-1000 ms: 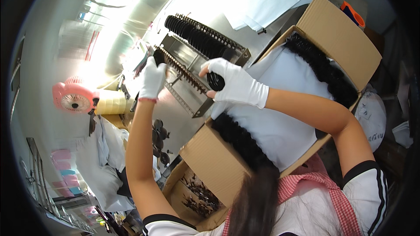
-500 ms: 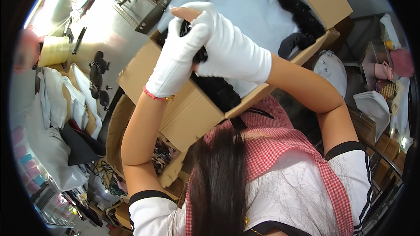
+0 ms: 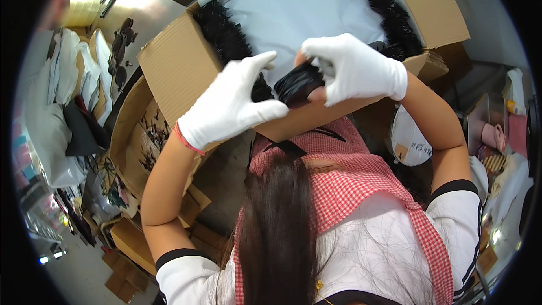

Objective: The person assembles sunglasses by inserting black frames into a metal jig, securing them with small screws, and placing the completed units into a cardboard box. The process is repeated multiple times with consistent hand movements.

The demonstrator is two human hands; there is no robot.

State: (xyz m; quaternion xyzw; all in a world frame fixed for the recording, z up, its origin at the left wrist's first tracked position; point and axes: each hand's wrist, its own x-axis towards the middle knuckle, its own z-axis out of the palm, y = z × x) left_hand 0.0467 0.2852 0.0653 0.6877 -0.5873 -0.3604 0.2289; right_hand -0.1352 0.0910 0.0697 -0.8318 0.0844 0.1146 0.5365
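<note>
My right hand (image 3: 361, 68), in a white glove with bare fingertips showing, is closed around a small glossy black ridged bundle (image 3: 299, 83); its exact kind cannot be made out. Just left of the bundle, my left hand (image 3: 234, 99), also white-gloved, is open with thumb and fingers spread, holding nothing. Both hands are over the near edge of an open cardboard box (image 3: 180, 65). Inside lies a pale sheet (image 3: 305, 5), with rows of similar black pieces (image 3: 223, 31) along its left and right sides.
A second, lower carton (image 3: 127, 152) with dark thin pieces stands left of the box. Dark oval pieces (image 3: 118, 51) and a pen (image 3: 112, 1) lie on the metal table at far left. A white round container (image 3: 411, 135) stands to the right, near a pink item (image 3: 494, 136).
My hands were together around the black piece and have moved apart and lower. The left hand has let go and opened, while the right keeps the bundle.
</note>
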